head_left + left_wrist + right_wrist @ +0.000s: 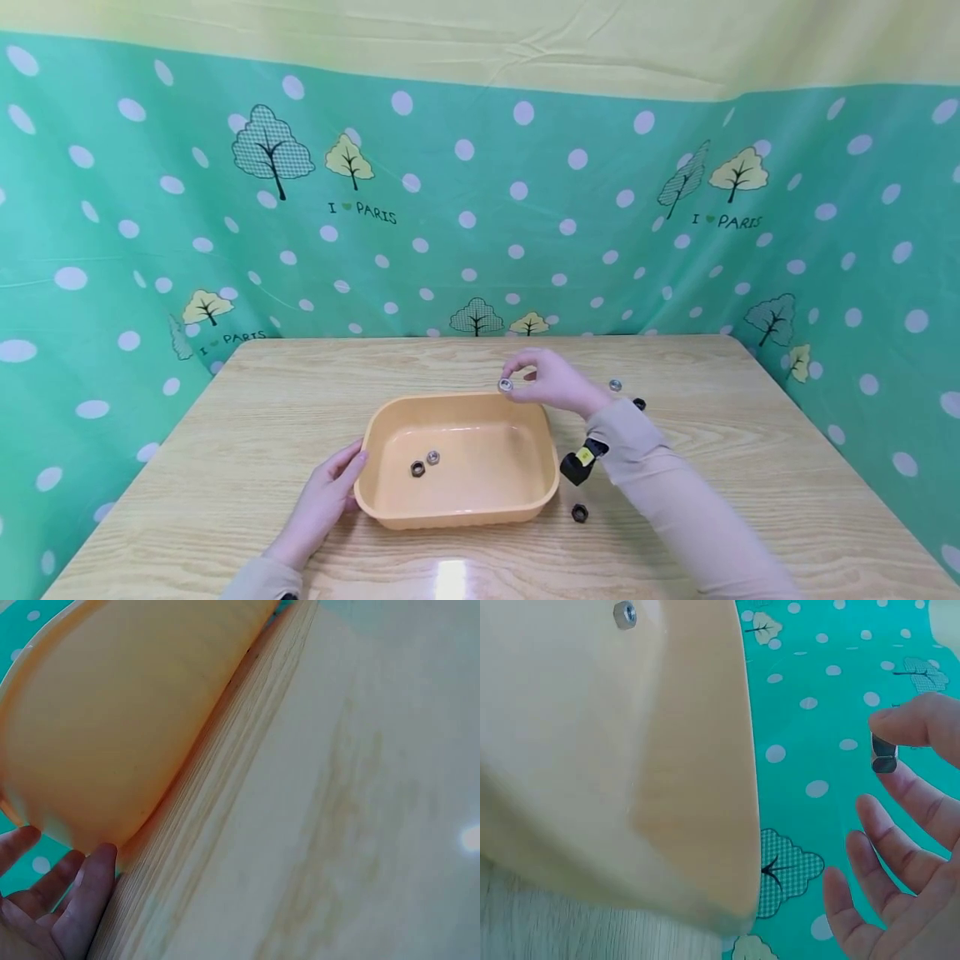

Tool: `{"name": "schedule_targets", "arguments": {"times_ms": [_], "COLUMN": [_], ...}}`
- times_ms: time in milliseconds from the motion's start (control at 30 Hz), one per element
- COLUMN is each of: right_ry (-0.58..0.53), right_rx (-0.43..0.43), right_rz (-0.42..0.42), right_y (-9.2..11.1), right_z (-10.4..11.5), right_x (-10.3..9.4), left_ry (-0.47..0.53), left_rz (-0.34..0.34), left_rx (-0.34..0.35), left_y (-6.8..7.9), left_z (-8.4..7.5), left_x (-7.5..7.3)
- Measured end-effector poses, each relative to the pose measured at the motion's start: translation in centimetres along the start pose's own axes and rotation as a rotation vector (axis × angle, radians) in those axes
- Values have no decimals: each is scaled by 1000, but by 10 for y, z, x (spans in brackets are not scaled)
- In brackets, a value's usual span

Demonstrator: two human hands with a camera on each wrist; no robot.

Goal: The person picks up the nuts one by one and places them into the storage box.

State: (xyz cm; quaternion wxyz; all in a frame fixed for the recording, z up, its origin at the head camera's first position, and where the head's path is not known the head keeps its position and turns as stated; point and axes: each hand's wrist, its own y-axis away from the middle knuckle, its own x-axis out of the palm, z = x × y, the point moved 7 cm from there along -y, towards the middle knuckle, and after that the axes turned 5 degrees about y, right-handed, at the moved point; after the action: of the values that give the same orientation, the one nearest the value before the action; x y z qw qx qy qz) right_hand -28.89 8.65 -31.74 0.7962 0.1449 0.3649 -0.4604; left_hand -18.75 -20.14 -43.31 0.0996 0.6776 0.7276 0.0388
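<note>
My right hand (pixel 553 382) pinches a silver hex nut (pixel 884 754) between thumb and index fingertip, over the far right rim of a peach plastic tub (pixel 457 518). Its other fingers are spread loosely in the right wrist view. My left hand (pixel 321 497) holds the tub's left side, thumb at the rim and the other fingers against the outer wall (pixel 112 735). Inside the tub lie a dark hex nut (pixel 417 469) and a silver nut (pixel 432 457), close together toward the left.
Right of the tub, a black nut (pixel 580 512) lies on the wood-grain table (pixel 225 467). Farther back are a silver nut (pixel 615 385) and another black nut (pixel 639 404), partly behind the right sleeve. A green dotted curtain (pixel 450 208) hangs behind and along both sides.
</note>
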Motion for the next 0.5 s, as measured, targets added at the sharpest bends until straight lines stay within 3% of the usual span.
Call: {"name": "schedule_targets", "arguments": {"times_ms": [500], "right_ry": [-112], "right_rx": [-43], "right_rz": [42], "right_y": [-22], "right_z": [13], "right_x": [27], "left_ry": [10], "left_rz": [-11], "left_rx": [-4], "left_y": [1], "left_z": [0], "left_x": [-1]}}
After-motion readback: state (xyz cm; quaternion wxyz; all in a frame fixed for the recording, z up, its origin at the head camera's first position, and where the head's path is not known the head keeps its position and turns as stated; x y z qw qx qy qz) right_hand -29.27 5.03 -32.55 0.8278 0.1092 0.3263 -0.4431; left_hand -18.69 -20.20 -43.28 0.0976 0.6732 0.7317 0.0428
